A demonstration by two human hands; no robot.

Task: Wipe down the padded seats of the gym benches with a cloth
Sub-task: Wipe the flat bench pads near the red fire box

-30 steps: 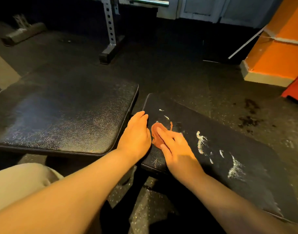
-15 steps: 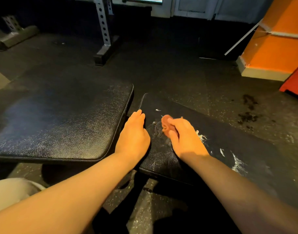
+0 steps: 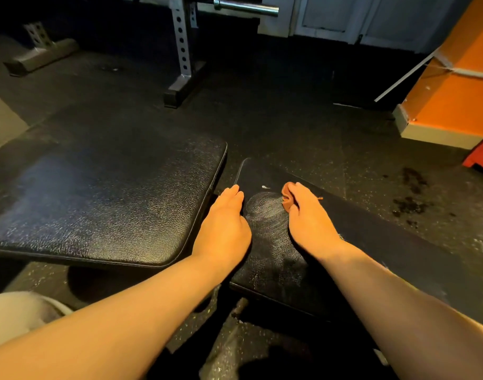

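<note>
Two black padded bench pads lie below me. The left pad (image 3: 103, 198) is wide and shiny. The right pad (image 3: 372, 242) runs off to the lower right, with a hazy smear (image 3: 265, 212) near its end. My right hand (image 3: 309, 218) grips a small bunched orange-brown cloth (image 3: 287, 197) and holds it against the right pad, most of the cloth hidden under my fingers. My left hand (image 3: 225, 226) rests flat with straight fingers on the near left edge of the right pad, beside the gap between the two pads.
A steel rack upright (image 3: 183, 50) with a barbell end (image 3: 246, 6) stands on the dark rubber floor behind the pads. An orange pillar (image 3: 454, 86) with a pale base is at the right, with dark stains (image 3: 410, 196) on the floor near it.
My right hand has carried the cloth up and to the right along the right pad. The white streaks on that pad are gone and a hazy smear is left. My left hand stayed put.
</note>
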